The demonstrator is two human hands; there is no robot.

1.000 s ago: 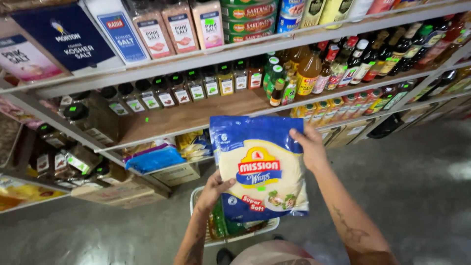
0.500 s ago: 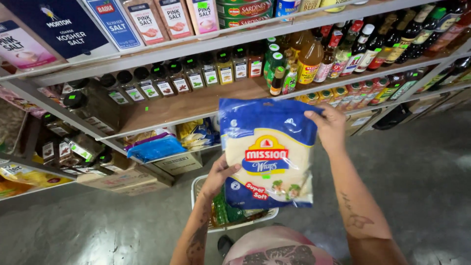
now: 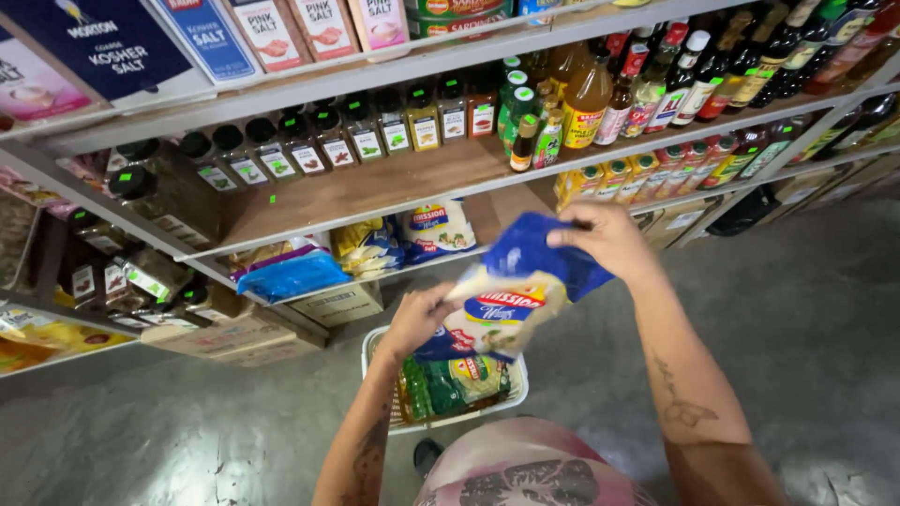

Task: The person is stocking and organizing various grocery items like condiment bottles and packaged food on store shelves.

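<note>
While both hands grip wrap pack (image 3: 502,314) — basket (image 3: 375,349) below, shelf (image 3: 375,183) ahead.

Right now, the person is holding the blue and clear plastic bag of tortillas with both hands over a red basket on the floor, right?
Not quite: the basket is white, not red. The head view shows the left hand and right hand both gripping the blue and clear plastic bag of tortillas above a white basket on the grey floor, with green packages already inside it.
</note>
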